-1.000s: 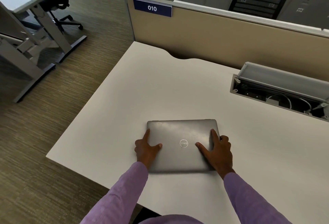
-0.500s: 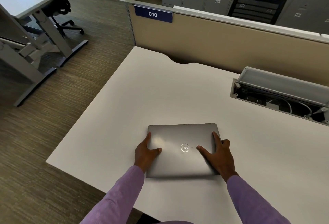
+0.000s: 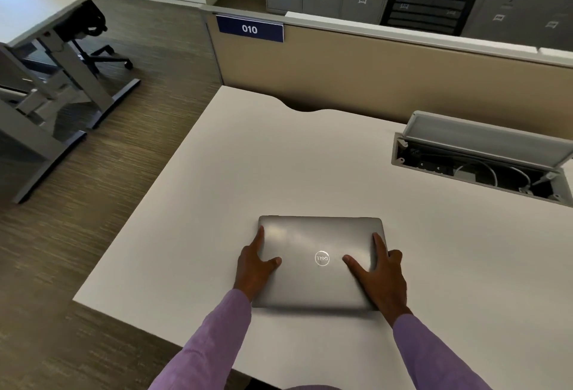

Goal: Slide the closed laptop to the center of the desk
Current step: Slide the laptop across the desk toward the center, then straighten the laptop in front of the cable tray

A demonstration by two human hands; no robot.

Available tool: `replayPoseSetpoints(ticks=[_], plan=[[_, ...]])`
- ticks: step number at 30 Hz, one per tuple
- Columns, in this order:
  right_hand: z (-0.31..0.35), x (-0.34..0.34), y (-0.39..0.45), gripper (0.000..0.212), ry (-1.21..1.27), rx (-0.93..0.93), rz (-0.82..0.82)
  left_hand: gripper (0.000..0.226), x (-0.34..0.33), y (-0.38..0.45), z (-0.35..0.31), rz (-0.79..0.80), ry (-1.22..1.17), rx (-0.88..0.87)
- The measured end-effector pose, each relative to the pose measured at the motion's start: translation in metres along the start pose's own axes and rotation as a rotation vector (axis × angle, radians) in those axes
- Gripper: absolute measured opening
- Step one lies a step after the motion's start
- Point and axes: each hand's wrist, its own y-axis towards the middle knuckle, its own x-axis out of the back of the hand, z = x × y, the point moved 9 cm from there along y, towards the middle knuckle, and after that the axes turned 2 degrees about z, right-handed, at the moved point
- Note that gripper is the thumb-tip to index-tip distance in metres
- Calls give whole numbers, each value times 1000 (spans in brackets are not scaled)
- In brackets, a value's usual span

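Note:
A closed grey laptop with a round logo on its lid lies flat on the white desk, near the front edge and left of the desk's middle. My left hand grips its left edge, thumb resting on the lid. My right hand grips the right edge, thumb on the lid near the logo. Both arms wear purple sleeves.
An open cable tray with wires sits recessed in the desk at the back right. A tan partition with a "010" sign bounds the far edge. The desk's left edge drops to carpet; another desk and chair stand far left.
The laptop has shifted slightly away from the front edge with both hands on it. The view has tilted, so everything sits a little lower in the frame.

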Motion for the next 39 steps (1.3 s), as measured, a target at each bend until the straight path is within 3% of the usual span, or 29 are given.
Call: replayPoseSetpoints(ticks=[16,28,39], plan=[[-20,0,-39,101,-21,-149,-242,94,-12,40,-35,169,301,-185],[-19,-5,-44,97,-112,-146,-244,91,-17,35,-30,267,451,-172],[-19,-9,-39,95,-290,-138,-234,87,-21,25,-40,396,750,-203]])
